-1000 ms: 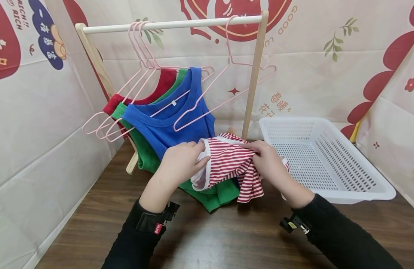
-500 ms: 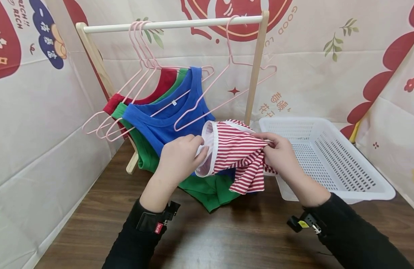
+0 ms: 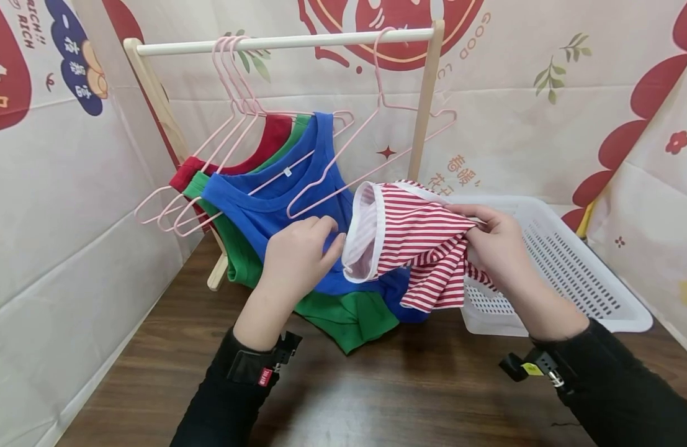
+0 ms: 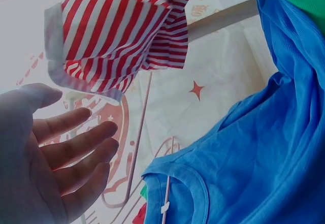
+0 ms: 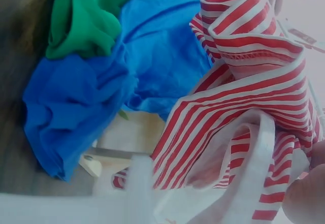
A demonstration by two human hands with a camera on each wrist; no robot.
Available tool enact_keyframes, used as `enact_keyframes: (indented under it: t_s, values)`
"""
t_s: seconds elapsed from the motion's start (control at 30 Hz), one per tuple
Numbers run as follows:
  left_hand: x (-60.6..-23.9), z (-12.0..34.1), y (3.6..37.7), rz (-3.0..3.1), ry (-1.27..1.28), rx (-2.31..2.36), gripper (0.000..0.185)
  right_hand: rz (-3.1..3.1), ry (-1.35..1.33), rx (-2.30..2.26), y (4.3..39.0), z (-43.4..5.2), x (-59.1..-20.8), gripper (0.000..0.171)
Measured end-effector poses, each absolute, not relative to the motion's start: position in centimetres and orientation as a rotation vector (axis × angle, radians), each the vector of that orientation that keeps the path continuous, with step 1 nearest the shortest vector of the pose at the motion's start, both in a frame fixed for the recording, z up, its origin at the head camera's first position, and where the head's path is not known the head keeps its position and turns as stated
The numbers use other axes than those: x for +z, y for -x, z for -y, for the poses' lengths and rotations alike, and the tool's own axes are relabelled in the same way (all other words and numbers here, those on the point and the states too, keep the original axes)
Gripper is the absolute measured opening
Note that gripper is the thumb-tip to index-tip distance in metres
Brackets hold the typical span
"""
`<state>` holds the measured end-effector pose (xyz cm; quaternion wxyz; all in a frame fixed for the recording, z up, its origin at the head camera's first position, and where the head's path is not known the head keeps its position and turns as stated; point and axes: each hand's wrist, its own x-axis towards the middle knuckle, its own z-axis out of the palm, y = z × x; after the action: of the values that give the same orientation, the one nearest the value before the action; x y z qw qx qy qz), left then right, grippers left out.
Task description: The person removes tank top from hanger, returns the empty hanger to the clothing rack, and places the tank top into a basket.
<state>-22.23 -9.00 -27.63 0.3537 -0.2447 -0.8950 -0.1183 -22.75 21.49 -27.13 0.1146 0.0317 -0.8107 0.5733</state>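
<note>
Holds the left hand point(image 3: 296, 261) left of frame centre, fingers point(image 4: 78, 144) loosely spread and empty, just beside the striped garment point(image 3: 418, 226) right of centre, and pinches its right side in the right hand point(image 3: 501, 248), seemingly to hold it off the tabletop point(image 3: 399, 397).

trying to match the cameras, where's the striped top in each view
Head: striped top right of centre, held by the right hand.
Left wrist: striped top at the upper edge, left of centre.
Right wrist: striped top, mostly right half.
Shared landmark: the blue vest, in all three.
</note>
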Motion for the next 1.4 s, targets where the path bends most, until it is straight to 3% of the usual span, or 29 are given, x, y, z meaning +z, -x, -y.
enact_keyframes:
  t_s: [0.7,1.4]
  values:
    - [-27.6,6.1,22.6,2.287,0.767,-0.280,0.021,2.133,-0.036,1.731,21.0,-25.5,-24.0,0.033]
    - [-28.6,4.7,22.3,2.322,0.851,-0.250,0.022,2.364,0.070,1.558,21.2,-31.2,-25.8,0.037]
